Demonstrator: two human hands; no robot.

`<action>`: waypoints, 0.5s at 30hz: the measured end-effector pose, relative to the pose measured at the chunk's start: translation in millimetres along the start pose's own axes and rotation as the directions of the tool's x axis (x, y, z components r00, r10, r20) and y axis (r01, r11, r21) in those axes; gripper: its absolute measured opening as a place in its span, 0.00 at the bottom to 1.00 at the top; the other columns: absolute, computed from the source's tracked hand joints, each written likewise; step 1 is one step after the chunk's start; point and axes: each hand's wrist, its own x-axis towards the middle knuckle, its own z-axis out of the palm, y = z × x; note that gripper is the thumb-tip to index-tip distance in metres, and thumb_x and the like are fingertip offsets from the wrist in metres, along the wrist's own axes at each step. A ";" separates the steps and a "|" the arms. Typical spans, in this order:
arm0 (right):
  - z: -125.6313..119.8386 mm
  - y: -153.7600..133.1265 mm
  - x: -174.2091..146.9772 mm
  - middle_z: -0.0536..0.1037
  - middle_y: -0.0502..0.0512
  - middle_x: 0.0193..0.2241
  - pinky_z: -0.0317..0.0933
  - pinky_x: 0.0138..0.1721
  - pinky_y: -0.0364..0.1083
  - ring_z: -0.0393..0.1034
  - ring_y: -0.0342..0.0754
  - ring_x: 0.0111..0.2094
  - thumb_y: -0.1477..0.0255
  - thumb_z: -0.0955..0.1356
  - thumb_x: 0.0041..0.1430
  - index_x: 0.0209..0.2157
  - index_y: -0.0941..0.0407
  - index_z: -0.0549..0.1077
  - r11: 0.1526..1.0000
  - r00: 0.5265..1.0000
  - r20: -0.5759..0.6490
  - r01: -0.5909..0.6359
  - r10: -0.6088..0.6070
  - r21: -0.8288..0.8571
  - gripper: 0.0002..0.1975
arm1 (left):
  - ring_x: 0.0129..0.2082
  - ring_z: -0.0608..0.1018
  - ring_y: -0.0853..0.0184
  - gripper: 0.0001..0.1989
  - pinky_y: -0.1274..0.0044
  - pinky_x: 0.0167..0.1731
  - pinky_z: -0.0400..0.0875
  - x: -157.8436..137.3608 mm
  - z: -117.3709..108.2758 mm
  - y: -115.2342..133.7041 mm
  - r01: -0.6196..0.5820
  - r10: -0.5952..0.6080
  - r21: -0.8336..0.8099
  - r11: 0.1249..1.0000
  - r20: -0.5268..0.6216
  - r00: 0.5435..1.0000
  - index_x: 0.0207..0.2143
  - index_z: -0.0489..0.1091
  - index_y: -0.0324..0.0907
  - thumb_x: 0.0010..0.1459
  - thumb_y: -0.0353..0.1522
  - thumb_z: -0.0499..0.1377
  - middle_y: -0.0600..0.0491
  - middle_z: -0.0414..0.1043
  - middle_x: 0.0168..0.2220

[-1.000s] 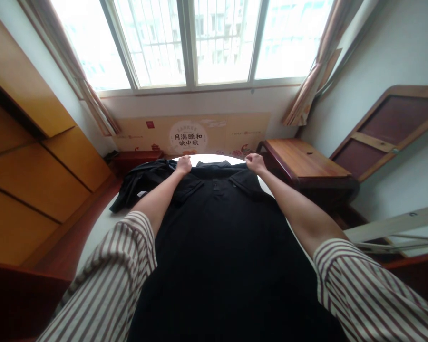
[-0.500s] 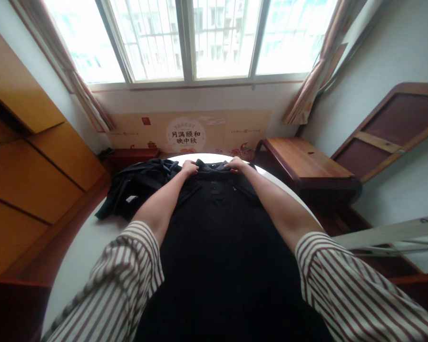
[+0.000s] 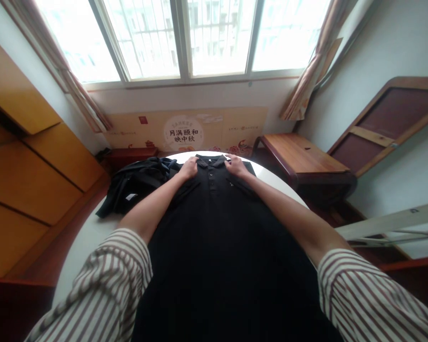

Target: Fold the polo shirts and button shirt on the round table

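Note:
A black polo shirt [image 3: 214, 228] lies front side up, its collar at the far end and its hem out of sight toward me. The buttoned placket shows below the collar, and a small light logo sits on the chest. My left hand [image 3: 189, 168] is closed on the left side of the collar. On the collar's right side, my right hand [image 3: 236, 166] grips the fabric with the thumb on top. The fingertips of both hands are partly hidden by the cloth.
A heap of dark clothes [image 3: 135, 183] with a white label lies left of the shirt on the white round table [image 3: 80, 251]. Beyond the table's right edge stands a wooden side table [image 3: 303, 152]. Yellow cabinets [image 3: 57, 171] line the left, and a window [image 3: 214, 38] is ahead.
The collar, bunched and folded over before, now lies flatter with its opening and buttons showing. Both hands still hold it and have drawn slightly toward me. The view has shifted a little.

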 end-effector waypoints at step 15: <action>-66.7 29.8 -332.4 0.50 0.60 0.70 0.47 0.66 0.63 0.44 0.59 0.70 0.53 0.58 0.69 0.69 0.50 0.54 0.794 0.920 0.291 0.379 -0.264 -0.476 0.32 | 0.71 0.49 0.56 0.30 0.52 0.66 0.47 -344.4 -70.1 18.1 -0.422 0.216 0.380 0.823 0.478 0.851 0.71 0.43 0.52 0.70 0.45 0.46 0.50 0.43 0.72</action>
